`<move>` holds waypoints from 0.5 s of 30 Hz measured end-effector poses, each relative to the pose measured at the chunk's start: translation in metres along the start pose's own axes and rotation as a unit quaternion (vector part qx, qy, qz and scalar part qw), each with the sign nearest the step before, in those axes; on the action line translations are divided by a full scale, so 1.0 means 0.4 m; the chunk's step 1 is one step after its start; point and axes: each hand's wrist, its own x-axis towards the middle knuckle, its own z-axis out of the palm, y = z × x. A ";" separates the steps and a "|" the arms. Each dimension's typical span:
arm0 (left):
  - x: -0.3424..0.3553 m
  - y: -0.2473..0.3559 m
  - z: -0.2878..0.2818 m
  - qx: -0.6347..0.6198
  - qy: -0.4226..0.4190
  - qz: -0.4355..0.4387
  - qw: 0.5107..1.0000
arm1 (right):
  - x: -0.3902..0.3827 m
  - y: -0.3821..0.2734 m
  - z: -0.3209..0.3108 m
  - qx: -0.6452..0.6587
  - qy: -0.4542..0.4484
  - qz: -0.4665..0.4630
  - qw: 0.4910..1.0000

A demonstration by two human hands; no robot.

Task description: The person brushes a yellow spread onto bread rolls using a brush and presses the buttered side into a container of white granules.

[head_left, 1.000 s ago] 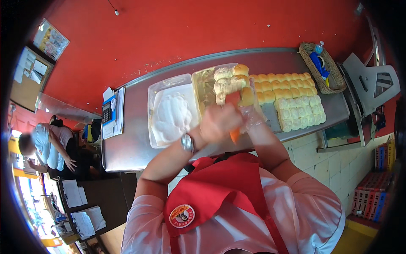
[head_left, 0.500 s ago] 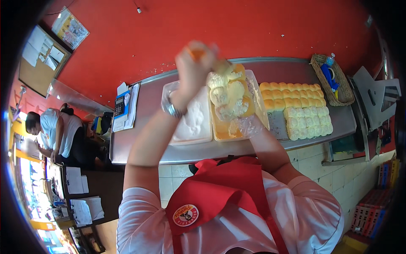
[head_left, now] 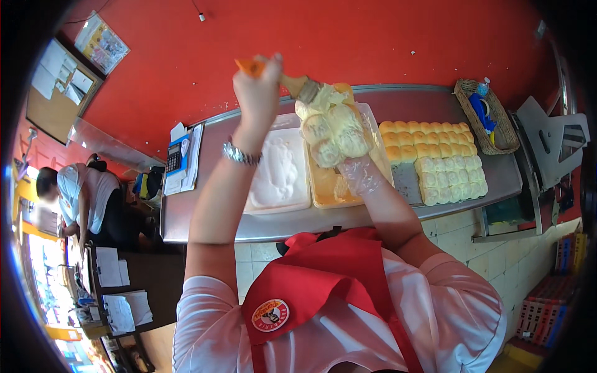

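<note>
My left hand is closed round the handle of a pastry brush, whose bristles touch the far-left edge of a block of joined bread rolls. Pale cream coats most of those rolls. My right hand, in a clear plastic glove, holds the block from its near side, and its fingers are mostly hidden behind it. The block hangs tilted above a tub with yellow-orange spread in it. To the left, below my left forearm, stands a white tub of white powder.
On the metal table, right of the tubs, lie golden rolls and cream-coated rolls. A wicker basket stands at the far right. Papers and a calculator lie at the left end. Another person bends over at the far left.
My left hand has moved left and down, and the brush bristles now show sharply at the rolls' far edge. The block has shifted slightly, more of its coated top showing.
</note>
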 end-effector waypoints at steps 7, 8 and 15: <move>-0.340 0.042 0.073 0.250 -0.297 0.550 0.740 | 0.018 0.005 0.026 -0.112 0.022 -0.114 0.987; -0.288 0.030 0.084 0.237 -0.271 0.447 0.819 | 0.007 0.012 0.000 -0.191 0.119 -0.152 0.962; 0.071 0.037 0.061 0.058 -0.025 0.064 0.996 | 0.023 0.006 0.103 0.016 -0.022 0.054 0.998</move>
